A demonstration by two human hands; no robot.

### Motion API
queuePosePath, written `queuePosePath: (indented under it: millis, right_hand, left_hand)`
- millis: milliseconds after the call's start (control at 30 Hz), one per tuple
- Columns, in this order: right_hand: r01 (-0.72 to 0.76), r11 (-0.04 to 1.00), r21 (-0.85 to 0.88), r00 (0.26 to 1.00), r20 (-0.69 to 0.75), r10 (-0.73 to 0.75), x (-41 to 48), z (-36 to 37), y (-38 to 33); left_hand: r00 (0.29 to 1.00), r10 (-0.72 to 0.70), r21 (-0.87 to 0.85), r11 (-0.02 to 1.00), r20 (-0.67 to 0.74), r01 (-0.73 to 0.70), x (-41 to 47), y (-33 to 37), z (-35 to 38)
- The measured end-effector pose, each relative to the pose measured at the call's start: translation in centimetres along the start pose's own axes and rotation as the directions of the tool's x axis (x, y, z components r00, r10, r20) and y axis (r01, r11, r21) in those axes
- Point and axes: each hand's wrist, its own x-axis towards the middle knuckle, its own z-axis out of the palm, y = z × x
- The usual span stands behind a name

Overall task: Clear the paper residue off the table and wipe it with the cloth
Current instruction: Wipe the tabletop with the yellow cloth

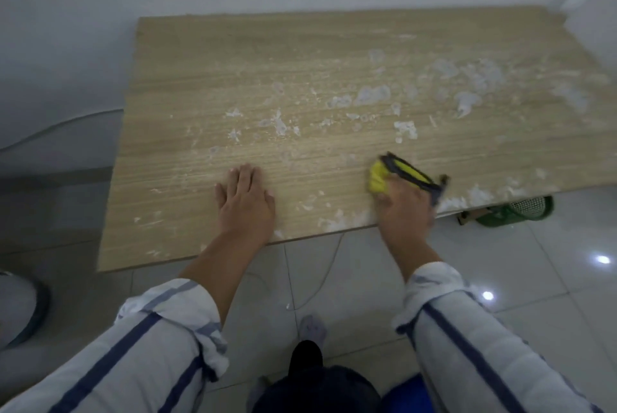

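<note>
White walls stood behind and to the right of the wooden bench (233,78), which was set over a glossy tiled floor (367,279). Paper residue (370,95) was spread as pale, torn patches over the middle and right of the bench, thickest toward the far right, with loose white scraps gathered along the near edge close to the right hand. The left part of the bench was seen mostly bare.

The left hand (245,202) was laid flat, palm down, on the bench near its front edge; its grip was fully open, the fingers stretched forward and close together, and nothing was held in it.

The right hand (405,209) was pressed down near the front edge, to the right of the left hand and well apart from it. Its grip was closed around a yellow-and-dark tool (400,172), with a yellow part shown beyond the fingers and a dark end stuck out to the right. Whether a cloth was included in that grip could not be told, as the hand was blurred.

Both forearms were bared below rolled striped sleeves (160,339). A green mesh basket (521,210) was seen on the floor under the bench's right front corner, and a thin cable (320,279) was trailed across the tiles below the edge.
</note>
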Motion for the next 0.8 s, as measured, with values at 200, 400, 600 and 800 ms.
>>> queuePosePath:
  millis: [200, 400, 600, 800]
  right_hand:
    - [0.120, 0.981, 0.154, 0.990, -0.085, -0.108, 0.2, 0.4, -6.1]
    - [0.240, 0.970, 0.031, 0.970, 0.041, -0.241, -0.1, 1.5, -3.1]
    - [-0.267, 0.961, -0.070, 0.964, -0.032, 0.265, 4.7, -3.3, -0.8]
    - [0.324, 0.938, 0.124, 0.931, 0.132, -0.339, 1.5, 2.1, -8.2]
  left_hand:
    - [0.997, 0.064, -0.006, 0.998, 0.032, -0.064, 0.7, 2.2, 0.5]
    - [0.997, 0.071, 0.035, 0.997, 0.019, -0.072, 1.4, 3.0, 1.1]
    - [0.996, 0.082, 0.042, 0.996, 0.041, -0.084, 2.7, 4.3, 1.2]
    - [0.998, 0.068, 0.051, 0.996, 0.010, -0.069, 4.7, 5.5, 1.0]
